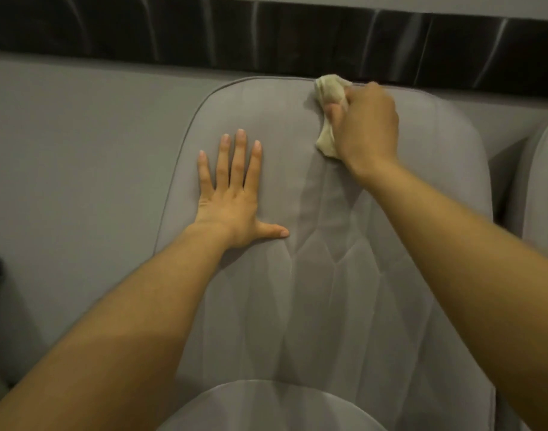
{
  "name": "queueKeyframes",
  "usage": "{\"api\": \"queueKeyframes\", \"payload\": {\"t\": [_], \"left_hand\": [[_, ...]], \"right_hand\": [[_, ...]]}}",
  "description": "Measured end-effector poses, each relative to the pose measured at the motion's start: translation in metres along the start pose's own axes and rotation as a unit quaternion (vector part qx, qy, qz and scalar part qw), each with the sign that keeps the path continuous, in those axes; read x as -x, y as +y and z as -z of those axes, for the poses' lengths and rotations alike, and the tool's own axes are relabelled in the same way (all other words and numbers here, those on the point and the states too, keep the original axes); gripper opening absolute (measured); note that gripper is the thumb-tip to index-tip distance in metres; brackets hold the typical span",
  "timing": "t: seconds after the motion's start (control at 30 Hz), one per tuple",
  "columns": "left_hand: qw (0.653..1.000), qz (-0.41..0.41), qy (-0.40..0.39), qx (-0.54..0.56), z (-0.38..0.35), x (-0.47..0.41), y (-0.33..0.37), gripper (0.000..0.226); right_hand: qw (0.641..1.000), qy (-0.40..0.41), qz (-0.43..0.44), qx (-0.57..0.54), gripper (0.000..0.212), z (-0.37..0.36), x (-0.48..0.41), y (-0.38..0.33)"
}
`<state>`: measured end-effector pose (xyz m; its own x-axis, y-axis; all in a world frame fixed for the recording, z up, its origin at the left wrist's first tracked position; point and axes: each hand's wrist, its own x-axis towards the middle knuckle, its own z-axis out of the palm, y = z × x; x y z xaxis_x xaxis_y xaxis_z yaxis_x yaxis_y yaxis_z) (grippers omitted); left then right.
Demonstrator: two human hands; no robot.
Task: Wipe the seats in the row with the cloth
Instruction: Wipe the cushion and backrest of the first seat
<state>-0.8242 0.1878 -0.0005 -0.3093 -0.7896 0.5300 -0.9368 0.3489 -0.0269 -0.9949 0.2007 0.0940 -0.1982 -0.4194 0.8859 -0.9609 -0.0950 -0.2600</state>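
Your left hand (pixel 232 194) lies flat, fingers straight and spread, on the grey seat back (pixel 328 275) — apparently bracing it. Your right hand (pixel 367 126) grips the bunched cloth (pixel 327 91) at the top edge. Unwiped room extends downward — a neighbouring seat (pixel 546 181) lies right.

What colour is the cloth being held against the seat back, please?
Pale cream, almost off-white; the cloth shows best in the head view.
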Motion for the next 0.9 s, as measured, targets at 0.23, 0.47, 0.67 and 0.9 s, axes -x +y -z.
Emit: {"api": "queueKeyframes", "payload": {"t": [0.23, 0.47, 0.67, 0.9], "left_hand": [[0.999, -0.042, 0.004, -0.008, -0.008, 0.015, -0.008, 0.132], [0.999, -0.035, -0.012, -0.018, -0.011, 0.019, -0.007, 0.137], [0.999, -0.047, 0.014, -0.01, -0.014, 0.02, -0.008, 0.135], [0.999, -0.045, -0.007, -0.017, -0.006, 0.023, -0.006, 0.138]], "right_hand": [[0.987, -0.028, 0.118, 0.104, 0.043, -0.03, 0.174, 0.031], [0.994, 0.029, 0.1, 0.017, 0.044, -0.003, 0.146, 0.021], [0.998, 0.024, -0.003, 0.049, 0.041, 0.002, 0.098, 0.04], [0.995, -0.05, 0.06, 0.055, 0.046, -0.013, 0.212, 0.061]]}}
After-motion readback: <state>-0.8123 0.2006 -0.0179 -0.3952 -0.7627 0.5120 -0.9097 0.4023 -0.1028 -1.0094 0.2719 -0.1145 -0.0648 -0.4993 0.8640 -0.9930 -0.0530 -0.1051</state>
